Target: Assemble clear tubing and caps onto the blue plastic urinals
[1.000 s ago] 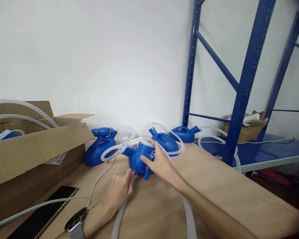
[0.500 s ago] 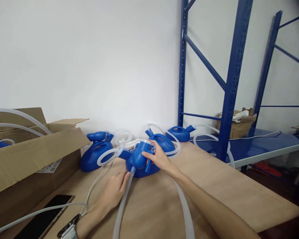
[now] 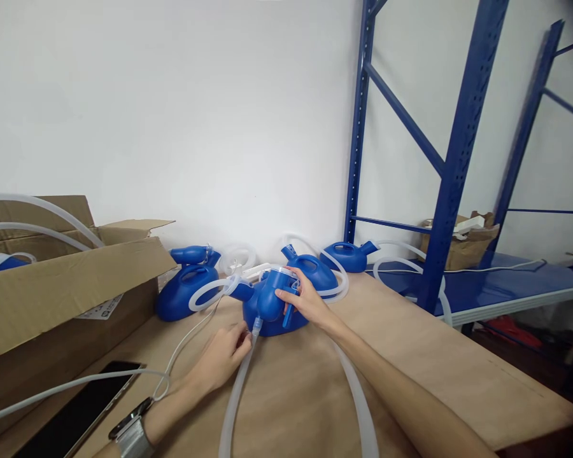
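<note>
My right hand (image 3: 305, 299) is closed round a blue plastic urinal head (image 3: 270, 302), a rounded cup with a pale rim, held in front of a blue urinal bottle (image 3: 279, 329). From the head's lower end a clear connector joins a translucent hose (image 3: 241, 388) that runs down toward me. Beside this connector is my left hand (image 3: 226, 350), its fingers curled in and its thumb close to the hose. The left fingertips are partly hidden, and any small thing between them cannot be made out.
More blue urinal bottles with coiled hoses, such as the left one (image 3: 186, 296), stand along the wall. An open cardboard box (image 3: 71, 296) is at left, near a phone (image 3: 76, 413) and a white cable (image 3: 67, 385). Blue shelving (image 3: 458, 159) rises at right.
My left hand has shifted slightly away from the hose, its fingers more curled. The right hand keeps its hold on the urinal head. The view has turned slightly left.
</note>
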### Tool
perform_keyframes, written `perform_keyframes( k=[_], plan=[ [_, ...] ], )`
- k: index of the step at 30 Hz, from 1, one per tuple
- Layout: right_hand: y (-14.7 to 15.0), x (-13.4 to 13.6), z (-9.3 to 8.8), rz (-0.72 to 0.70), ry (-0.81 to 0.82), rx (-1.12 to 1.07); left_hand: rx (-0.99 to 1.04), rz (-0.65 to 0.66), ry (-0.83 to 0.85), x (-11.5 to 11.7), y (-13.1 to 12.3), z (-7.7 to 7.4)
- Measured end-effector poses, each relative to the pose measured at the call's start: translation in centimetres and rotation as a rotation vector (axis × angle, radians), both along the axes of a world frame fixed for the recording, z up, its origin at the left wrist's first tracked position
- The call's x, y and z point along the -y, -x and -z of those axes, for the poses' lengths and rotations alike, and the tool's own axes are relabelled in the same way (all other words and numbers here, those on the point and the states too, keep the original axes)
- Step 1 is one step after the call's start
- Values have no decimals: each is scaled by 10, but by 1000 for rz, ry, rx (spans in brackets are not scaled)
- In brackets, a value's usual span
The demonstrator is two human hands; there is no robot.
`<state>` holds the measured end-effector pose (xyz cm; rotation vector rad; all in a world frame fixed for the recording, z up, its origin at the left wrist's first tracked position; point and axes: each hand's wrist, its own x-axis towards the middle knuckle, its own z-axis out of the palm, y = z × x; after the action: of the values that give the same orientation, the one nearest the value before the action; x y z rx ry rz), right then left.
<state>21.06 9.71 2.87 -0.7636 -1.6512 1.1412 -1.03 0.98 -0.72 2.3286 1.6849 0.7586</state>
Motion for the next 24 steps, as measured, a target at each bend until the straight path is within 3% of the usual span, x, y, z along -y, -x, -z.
perform_keyframes(
  k=[7,24],
  plan=[
    [0,4,-2,-28,-50,2,-100,14,-48,-2,5,2],
    [2,10,-4,-59,-39,-10,-114,29,-154,-5,6,14]
  ],
)
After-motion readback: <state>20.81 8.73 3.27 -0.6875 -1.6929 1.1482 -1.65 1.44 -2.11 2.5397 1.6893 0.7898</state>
